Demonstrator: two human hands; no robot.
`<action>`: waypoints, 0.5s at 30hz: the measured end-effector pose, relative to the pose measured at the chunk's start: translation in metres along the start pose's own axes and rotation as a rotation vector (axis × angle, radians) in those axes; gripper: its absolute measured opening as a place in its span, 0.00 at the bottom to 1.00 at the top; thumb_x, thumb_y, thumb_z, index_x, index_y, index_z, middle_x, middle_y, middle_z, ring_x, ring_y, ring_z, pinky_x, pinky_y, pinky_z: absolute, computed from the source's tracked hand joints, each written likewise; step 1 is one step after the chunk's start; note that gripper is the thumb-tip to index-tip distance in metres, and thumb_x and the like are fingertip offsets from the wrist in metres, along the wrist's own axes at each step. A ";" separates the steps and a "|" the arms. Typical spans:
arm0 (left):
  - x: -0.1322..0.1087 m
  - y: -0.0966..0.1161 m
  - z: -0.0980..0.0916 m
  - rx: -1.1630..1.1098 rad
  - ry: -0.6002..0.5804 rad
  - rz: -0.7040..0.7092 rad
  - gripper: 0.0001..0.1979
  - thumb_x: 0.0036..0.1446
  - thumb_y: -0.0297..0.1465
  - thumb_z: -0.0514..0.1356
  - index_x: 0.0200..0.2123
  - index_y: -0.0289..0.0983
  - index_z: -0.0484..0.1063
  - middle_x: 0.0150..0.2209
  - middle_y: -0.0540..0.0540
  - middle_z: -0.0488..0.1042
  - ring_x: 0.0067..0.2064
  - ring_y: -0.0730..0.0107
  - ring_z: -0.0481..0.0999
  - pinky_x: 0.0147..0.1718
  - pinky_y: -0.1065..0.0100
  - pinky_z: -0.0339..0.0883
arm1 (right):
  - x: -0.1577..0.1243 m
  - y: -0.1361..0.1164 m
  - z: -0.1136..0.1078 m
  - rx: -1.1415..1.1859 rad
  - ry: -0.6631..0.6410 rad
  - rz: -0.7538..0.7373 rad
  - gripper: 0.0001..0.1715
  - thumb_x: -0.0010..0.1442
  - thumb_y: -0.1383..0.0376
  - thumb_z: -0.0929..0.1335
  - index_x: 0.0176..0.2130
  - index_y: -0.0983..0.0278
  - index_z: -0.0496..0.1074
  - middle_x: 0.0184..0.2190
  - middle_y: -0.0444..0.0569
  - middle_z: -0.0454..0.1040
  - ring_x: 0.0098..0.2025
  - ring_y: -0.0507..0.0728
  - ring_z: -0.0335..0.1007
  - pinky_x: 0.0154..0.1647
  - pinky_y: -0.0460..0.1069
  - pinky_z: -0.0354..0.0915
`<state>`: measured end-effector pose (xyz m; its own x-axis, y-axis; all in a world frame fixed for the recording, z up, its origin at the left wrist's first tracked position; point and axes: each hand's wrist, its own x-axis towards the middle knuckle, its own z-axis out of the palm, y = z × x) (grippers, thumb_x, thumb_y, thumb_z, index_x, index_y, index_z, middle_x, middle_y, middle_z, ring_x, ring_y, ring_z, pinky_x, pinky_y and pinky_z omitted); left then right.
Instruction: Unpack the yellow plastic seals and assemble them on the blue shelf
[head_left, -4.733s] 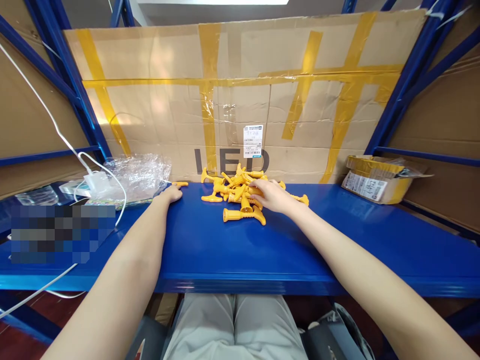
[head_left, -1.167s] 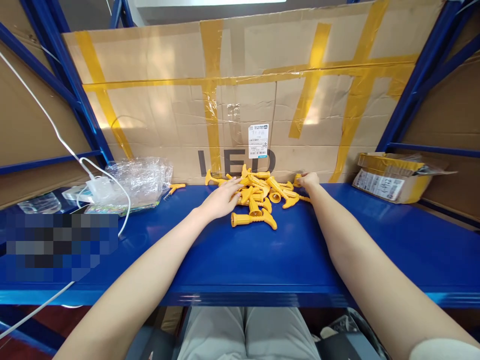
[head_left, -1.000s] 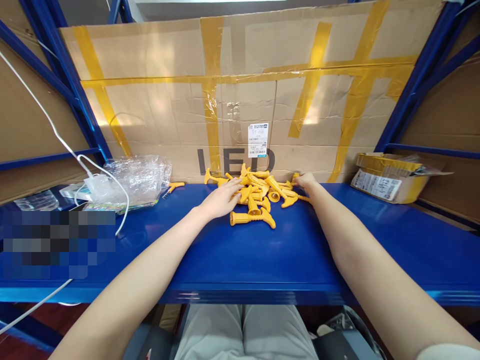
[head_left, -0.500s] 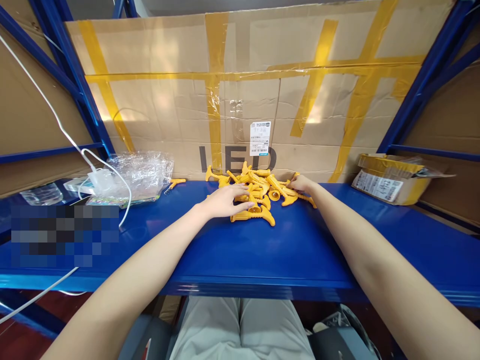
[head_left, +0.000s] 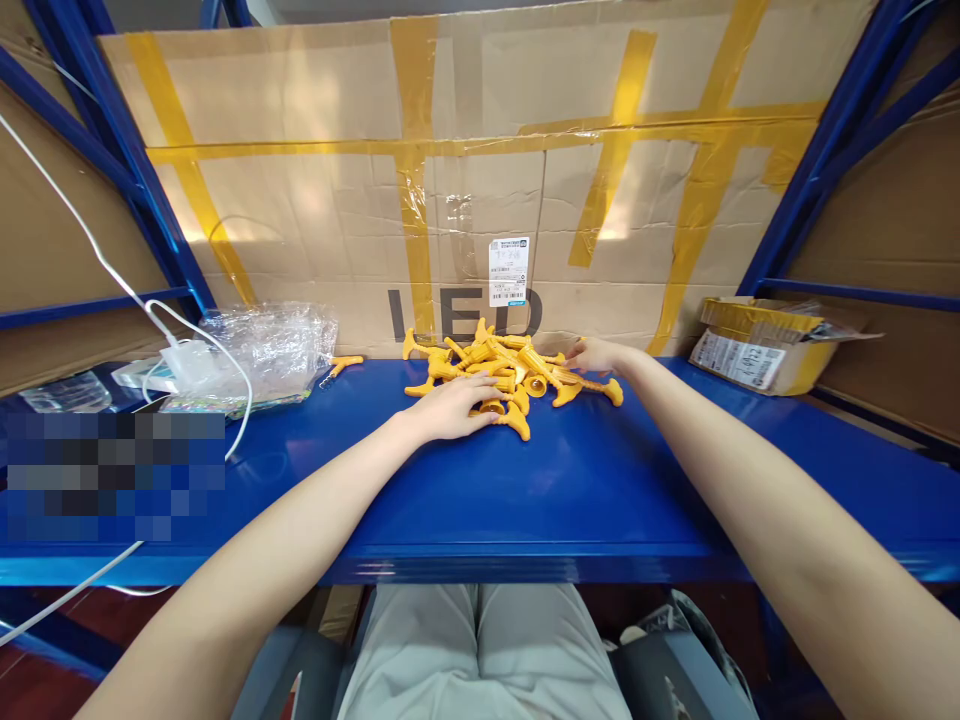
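Yellow handles (head_left: 504, 352), heaped on the shelf (head_left: 540, 500), lie at two o'clock from my left grip (head_left: 452, 406), which is spread and unclenched, and at nine o'clock from my right grip (head_left: 598, 353); whether the latter grasps one, I cannot tell.

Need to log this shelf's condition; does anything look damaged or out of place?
Two things. One yellow piece lies by itself beside the clear plastic wrap, apart from the yellow pile. The small carton at the right looks worn, crumpled along its open top.
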<state>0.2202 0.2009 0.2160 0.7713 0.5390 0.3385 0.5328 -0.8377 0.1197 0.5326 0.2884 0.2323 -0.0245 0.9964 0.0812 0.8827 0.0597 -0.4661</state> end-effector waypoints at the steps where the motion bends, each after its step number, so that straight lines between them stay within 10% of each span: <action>1: 0.001 -0.001 0.001 0.017 0.003 -0.014 0.21 0.61 0.41 0.54 0.54 0.40 0.72 0.62 0.43 0.66 0.65 0.59 0.61 0.64 0.55 0.54 | -0.002 0.004 -0.002 -0.047 0.004 -0.048 0.13 0.44 0.59 0.75 0.30 0.62 0.74 0.23 0.45 0.75 0.25 0.55 0.71 0.27 0.51 0.70; 15: 0.003 0.004 0.006 0.112 0.031 -0.046 0.23 0.64 0.41 0.50 0.58 0.38 0.67 0.63 0.42 0.64 0.65 0.61 0.60 0.64 0.57 0.53 | -0.047 -0.007 0.019 -0.068 0.054 -0.118 0.19 0.51 0.66 0.73 0.45 0.66 0.75 0.30 0.48 0.77 0.31 0.56 0.73 0.38 0.50 0.68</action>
<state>0.2265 0.1997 0.2120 0.7351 0.5717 0.3643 0.6040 -0.7964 0.0311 0.5188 0.2423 0.2150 -0.1064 0.9779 0.1801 0.9048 0.1703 -0.3902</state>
